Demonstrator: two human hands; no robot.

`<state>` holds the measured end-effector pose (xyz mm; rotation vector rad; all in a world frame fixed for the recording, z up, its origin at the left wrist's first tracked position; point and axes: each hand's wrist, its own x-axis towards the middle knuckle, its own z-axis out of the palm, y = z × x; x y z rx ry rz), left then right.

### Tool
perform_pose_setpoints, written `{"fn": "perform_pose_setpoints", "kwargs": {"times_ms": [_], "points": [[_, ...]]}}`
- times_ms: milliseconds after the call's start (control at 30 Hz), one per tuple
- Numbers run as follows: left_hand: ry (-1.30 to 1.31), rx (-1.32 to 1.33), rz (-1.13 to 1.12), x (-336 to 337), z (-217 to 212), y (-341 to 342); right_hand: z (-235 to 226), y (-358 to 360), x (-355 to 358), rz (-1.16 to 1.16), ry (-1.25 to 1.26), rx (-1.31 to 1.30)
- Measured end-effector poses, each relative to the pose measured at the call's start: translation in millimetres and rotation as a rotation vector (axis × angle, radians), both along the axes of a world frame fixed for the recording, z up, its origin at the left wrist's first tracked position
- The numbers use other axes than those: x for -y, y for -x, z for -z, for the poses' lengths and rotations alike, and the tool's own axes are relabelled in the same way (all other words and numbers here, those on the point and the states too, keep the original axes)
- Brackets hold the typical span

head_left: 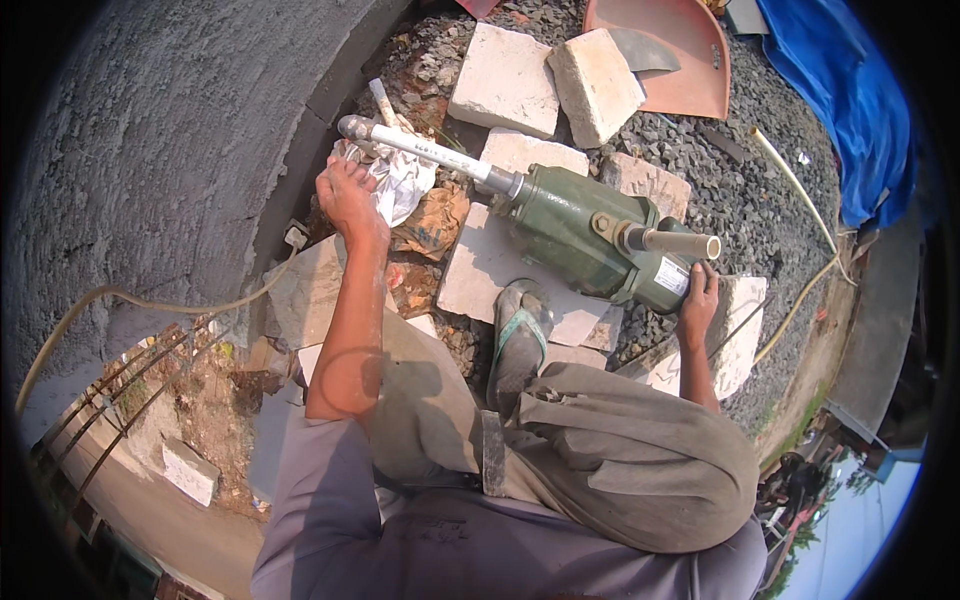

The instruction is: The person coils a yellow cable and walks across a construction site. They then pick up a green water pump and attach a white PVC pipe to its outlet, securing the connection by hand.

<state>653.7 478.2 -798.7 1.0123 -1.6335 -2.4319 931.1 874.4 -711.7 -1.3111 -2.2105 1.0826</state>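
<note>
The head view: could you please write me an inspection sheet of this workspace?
Surface: dark gravel with pale blocks.
Handled things: green pump over the blocks; white pipe at its left end, tan pipe towards its right.
Clutter: crumpled white wrapping, reddish pan.
Hands: left hand beside the wrapping, contact unclear; right hand touching the pump's rounded end.
Cables: beige line at left, cable or hose unclear.
Surroundings: grey wall left, blue tarp upper right.
</note>
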Motion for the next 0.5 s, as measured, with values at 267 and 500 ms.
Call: {"fn": "perform_pose_setpoints", "kwargs": {"times_ms": [267,500], "points": [[-0.278,-0.112,0.698,-89,16,-76,7,0,1,-0.039,-0.047,-0.097],[-0.06,-0.349,1.009,-101,11,-50,4,0,5,0.006,-0.083,-0.104]]}}
